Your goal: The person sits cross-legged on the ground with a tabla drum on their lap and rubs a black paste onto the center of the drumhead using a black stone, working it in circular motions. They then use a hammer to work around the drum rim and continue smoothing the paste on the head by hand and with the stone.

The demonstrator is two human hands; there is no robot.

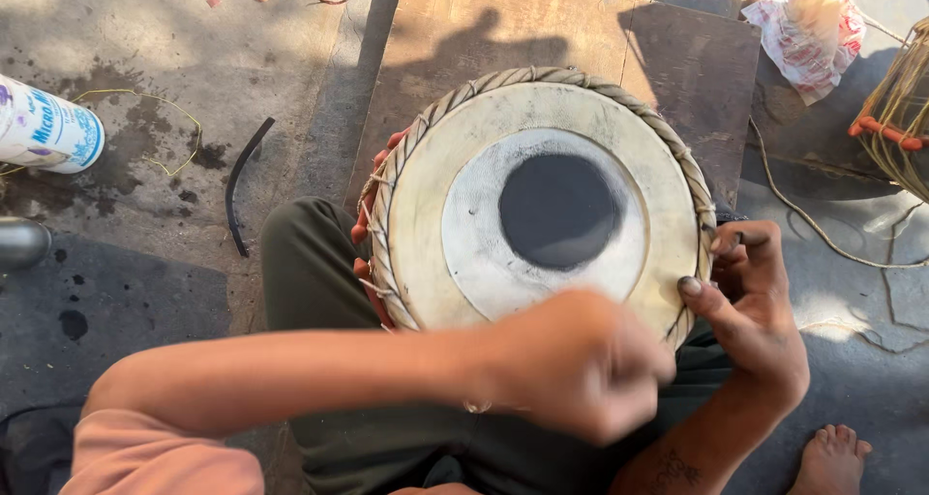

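blurred, my left hand [581,364] crosses low over the near rim of the drum [542,205], curled into what looks like a fist; i cannot tell what it pinches. my right hand [755,306] grips the braided rim at the right edge, fingers bent. drum rests on my lap, black spot upward

Free room and obstacles:
- Round drum with pale skin head, black centre patch and braided rope rim [542,205]: fills the middle; its upper face lies open from above.
- Blurred left hand [581,364]: crosses the near rim.
- Right hand [755,301]: blocks the right rim.
- Left ground: grey stained concrete [174,60], open apart from a curved black strip [242,180] and a white-and-blue cylindrical container [44,127].
- Right ground: loose cords [823,234] and a crumpled red-and-white wrapper [808,30].
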